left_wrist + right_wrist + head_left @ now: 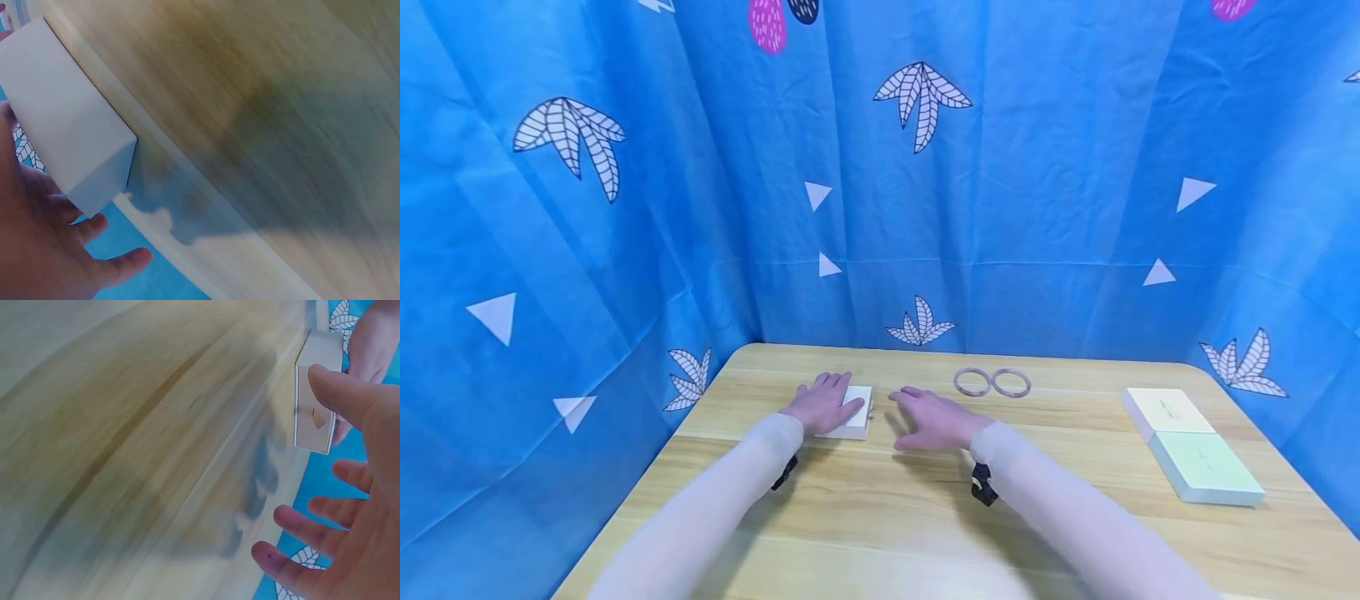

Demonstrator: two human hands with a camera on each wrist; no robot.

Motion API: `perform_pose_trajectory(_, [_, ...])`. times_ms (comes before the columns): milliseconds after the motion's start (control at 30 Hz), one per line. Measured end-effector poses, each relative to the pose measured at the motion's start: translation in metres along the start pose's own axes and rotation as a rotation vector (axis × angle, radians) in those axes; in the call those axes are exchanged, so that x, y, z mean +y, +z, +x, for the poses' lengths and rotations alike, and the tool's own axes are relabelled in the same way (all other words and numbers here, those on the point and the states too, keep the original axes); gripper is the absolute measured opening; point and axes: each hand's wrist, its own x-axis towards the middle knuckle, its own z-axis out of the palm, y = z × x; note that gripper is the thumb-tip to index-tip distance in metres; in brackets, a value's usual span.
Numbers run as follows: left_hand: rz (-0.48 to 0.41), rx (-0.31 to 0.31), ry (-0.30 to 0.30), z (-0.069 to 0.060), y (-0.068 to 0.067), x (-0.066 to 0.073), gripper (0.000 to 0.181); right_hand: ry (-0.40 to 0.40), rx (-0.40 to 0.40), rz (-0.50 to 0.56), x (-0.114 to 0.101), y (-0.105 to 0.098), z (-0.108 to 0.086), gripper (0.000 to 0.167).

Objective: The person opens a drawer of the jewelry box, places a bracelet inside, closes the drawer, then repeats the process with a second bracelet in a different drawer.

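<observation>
A small white box (854, 413) lies on the left part of the table, and my left hand (822, 403) rests over its left side with the fingers extended. In the left wrist view the box (69, 106) stands beside the fingers of my left hand (53, 244). My right hand (936, 419) hovers to the right of the box, fingers spread and holding nothing. The right wrist view shows the box's side with a small tab (317, 419) beyond the thumb of my right hand (356, 475).
Two joined pinkish rings (1012, 383) lie at the back of the wooden table (850, 517). On the right side are a cream box (1168, 410) and a pale green box (1208, 462), touching each other. A blue patterned curtain (1045, 183) hangs behind the table and along both sides.
</observation>
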Motion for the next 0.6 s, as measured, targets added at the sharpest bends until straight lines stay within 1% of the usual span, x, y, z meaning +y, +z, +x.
perform_pose_trajectory(233, [-0.02, -0.003, -0.016, 0.002, 0.003, 0.0, 0.083, 0.004, -0.011, -0.012, 0.005, 0.0, -0.017, 0.087])
perform_pose_trajectory(367, [-0.013, -0.001, -0.004, 0.003, 0.004, 0.0, 0.081, 0.003, -0.02, -0.025, 0.007, -0.001, -0.03, 0.089])
perform_pose_trajectory(500, [-0.006, 0.014, 0.012, 0.003, 0.006, -0.001, 0.08, 0.001, -0.023, -0.039, 0.01, -0.004, -0.042, 0.088])
perform_pose_trajectory(600, [-0.005, 0.021, 0.013, 0.002, 0.009, -0.002, 0.079, -0.002, -0.022, -0.051, 0.013, -0.005, -0.05, 0.087])
